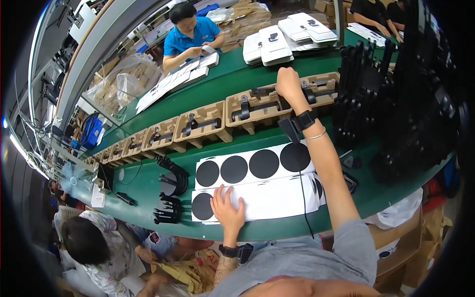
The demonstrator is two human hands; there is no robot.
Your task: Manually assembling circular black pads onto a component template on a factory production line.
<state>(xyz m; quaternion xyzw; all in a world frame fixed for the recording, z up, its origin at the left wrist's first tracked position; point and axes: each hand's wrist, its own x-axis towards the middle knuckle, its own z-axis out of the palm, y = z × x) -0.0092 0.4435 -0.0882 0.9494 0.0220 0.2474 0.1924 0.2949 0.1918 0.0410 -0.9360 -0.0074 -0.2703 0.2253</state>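
On the green tabletop (269, 228), I log left hand (229, 210) spread on white rectangular sheet (277, 200) with black discs (202, 206): likely light, flexible; grasp edges. Right hand (289, 85) curled near tan moulded tray (253, 122), grip unclear.

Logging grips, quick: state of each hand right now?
Left hand: open, over a white sheet.
Right hand: closed; cannot tell whether it holds anything.

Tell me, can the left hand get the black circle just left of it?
Probably yes: the left hand is right by that black circle, and nothing seems to be in the way.
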